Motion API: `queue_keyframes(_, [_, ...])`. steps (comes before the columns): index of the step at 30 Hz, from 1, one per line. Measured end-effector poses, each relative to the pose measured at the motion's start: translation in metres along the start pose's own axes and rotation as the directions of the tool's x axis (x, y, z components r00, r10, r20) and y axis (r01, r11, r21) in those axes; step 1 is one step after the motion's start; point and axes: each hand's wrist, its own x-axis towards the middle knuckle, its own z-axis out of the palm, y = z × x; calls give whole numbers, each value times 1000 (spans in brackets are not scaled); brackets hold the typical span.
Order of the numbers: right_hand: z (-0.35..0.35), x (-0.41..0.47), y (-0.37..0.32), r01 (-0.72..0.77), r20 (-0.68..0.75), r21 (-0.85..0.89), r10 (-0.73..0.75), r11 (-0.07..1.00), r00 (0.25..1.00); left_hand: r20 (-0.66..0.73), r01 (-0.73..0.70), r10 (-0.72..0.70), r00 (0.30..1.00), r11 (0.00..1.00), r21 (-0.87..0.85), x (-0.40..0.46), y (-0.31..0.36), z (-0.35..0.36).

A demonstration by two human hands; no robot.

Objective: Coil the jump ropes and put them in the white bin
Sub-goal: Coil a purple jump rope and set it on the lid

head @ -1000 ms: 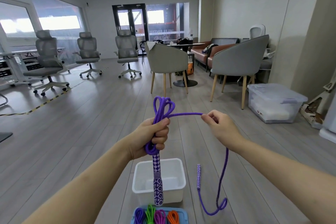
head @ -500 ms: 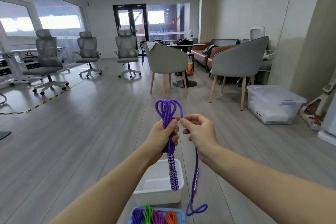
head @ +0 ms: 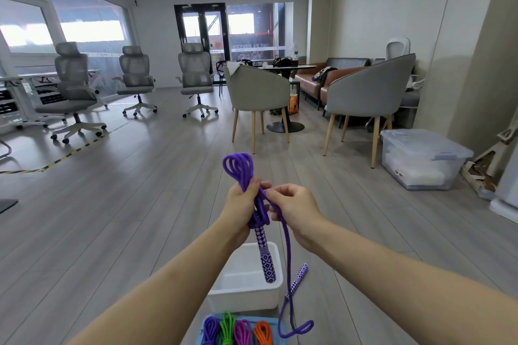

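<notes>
Overhead, head view, both bare forearms reach in from 6 o'clock toward frame centre. Left hand (head: 242,206) is fisted around a bundle of purple jump rope (head: 241,169); several loops stand up out of the fist toward 12 o'clock. One patterned purple-and-white handle (head: 265,256) hangs straight down from the fist, its tip in front of the white bin (head: 246,293); whether it touches the bin cannot be told.

Right hand (head: 294,209) sits just beside the left, at its 3 o'clock, fingers curled and pinching the free strand of the same rope close to the bundle. From that pinch the strand drops toward 6 o'clock, past the bin's right edge, and ends in a slack loop near the floor. Second handle (head: 298,279) dangles on this strand, tilted, just right of the bin.

White bin stands on the grey plank floor (head: 112,218), below the hands; nothing visible inside it.

At 6 o'clock of the bin, cut by the frame edge, a blue tray (head: 273,319) holds four coiled ropes side by side: purple, green, magenta, orange.

Background: office chairs at 10 o'clock, grey armchairs at 1 o'clock, lidded clear storage box (head: 420,159) at 3 o'clock.
</notes>
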Motion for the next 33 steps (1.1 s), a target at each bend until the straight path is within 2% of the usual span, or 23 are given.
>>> queue_keyframes(4, [-1,-19,0,-55,207,-198,96,979,974,-147,-16,-17,989,975,-221,14,11,-22])
queue_keyframes(7, [-6,-26,2,-3,361,-379,151,925,920,-228,-22,-62,972,937,-349,23,25,-38])
queue_keyframes(10, [-15,-27,3,65,459,-457,173,887,871,-176,10,-110,978,872,-489,29,36,-52])
queue_keyframes(12, [-23,-26,3,119,501,-523,192,844,844,-111,53,-126,986,859,-509,30,38,-58])
queue_keyframes(14, [-33,-23,6,157,491,-602,207,783,846,-42,90,-118,992,905,-416,27,38,-60])
queue_keyframes(17, [-45,-15,11,196,409,-685,147,702,901,58,114,-105,993,973,-200,15,38,-55])
queue_keyframes(19, [-49,-10,12,218,389,-691,101,689,916,83,103,-93,992,988,-117,9,38,-51])
queue_keyframes(24, [-46,-7,12,309,442,-635,6,708,897,175,49,-54,983,998,31,0,34,-45])
queue_keyframes(26, [-43,-5,14,342,413,-637,-69,691,908,214,25,-45,976,995,97,-4,34,-40])
queue_keyframes(29, [-43,1,17,398,348,-706,-202,586,915,266,21,-83,960,974,226,-10,35,-34])
queue_keyframes(31, [-44,3,16,434,342,-762,-270,481,900,312,26,-106,944,968,249,-12,33,-33])
queue_keyframes(33, [-45,5,14,457,336,-779,-331,428,882,343,40,-125,931,969,244,-14,34,-32])
